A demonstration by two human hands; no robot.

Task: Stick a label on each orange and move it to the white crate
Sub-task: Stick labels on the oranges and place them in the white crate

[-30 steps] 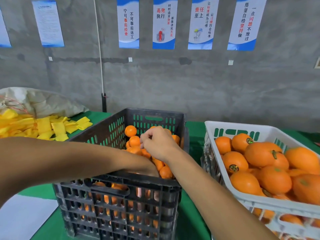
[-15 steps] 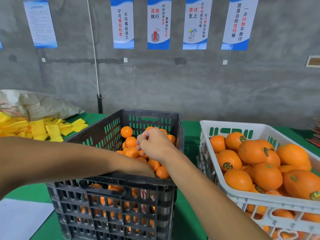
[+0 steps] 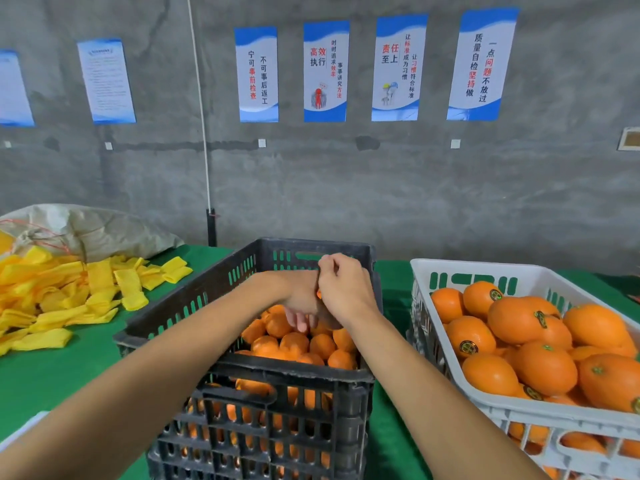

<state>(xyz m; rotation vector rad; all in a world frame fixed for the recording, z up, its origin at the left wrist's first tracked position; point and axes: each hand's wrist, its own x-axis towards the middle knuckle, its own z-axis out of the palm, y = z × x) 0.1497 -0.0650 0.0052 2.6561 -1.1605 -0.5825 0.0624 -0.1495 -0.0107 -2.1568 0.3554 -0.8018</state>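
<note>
Yellow foam sleeves (image 3: 79,299) beside a sack (image 3: 93,230); wall posters (image 3: 325,71).

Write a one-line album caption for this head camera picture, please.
Two bare hands, left and right, meet above a dark slatted plastic crate of oranges, beside a white plastic crate of labelled oranges.

2 bare forearms, no sleeves or gloves, left hand (image 3: 301,299) and right hand (image 3: 343,289).

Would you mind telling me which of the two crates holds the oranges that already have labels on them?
The white crate on the right: dark round labels show on several of its oranges. No labels show on the smaller oranges in the black crate, under both hands.
</note>
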